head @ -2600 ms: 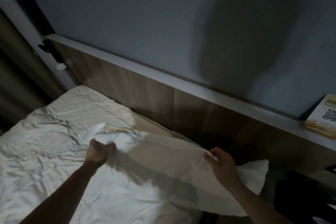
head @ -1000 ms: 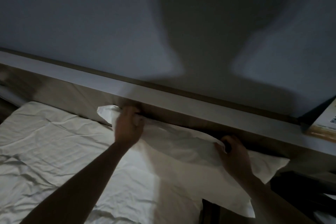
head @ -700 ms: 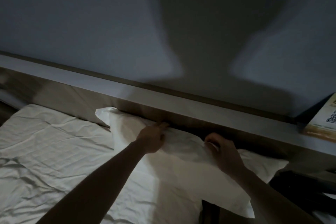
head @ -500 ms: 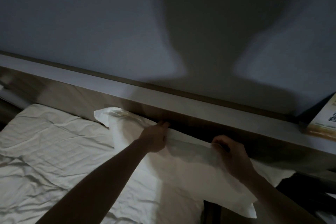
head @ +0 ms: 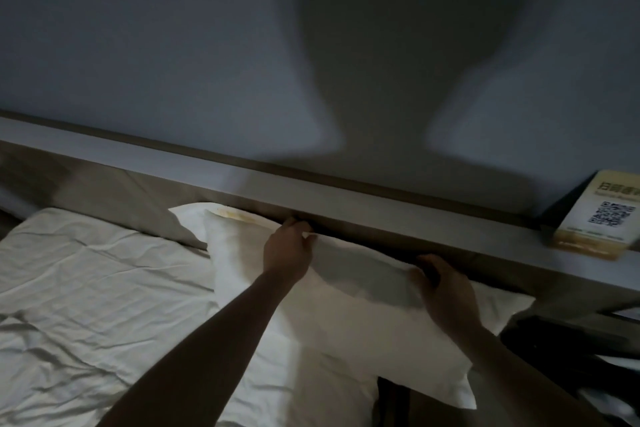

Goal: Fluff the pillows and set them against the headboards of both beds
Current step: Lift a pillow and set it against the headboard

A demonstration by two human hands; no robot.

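Observation:
A white pillow [head: 346,315] leans against the wooden headboard [head: 104,194] at the right end of the bed; its right part hangs past the mattress edge. My left hand [head: 287,248] grips the pillow's top edge near the middle, fingers curled over the fabric. My right hand [head: 441,288] holds the same top edge further right, thumb in front and fingers behind the pillow. A yellowish stain shows near the pillow's upper left corner.
The white creased sheet [head: 86,288] covers the mattress on the left. A grey ledge [head: 381,204] tops the headboard and carries a card with a QR code [head: 602,218] at the right. Dark objects [head: 571,350] lie beside the bed at the lower right.
The pillow went from lying low on the bed to leaning against the headboard. My left hand slid from the pillow's left corner to the middle of its top edge; the right stayed on that edge.

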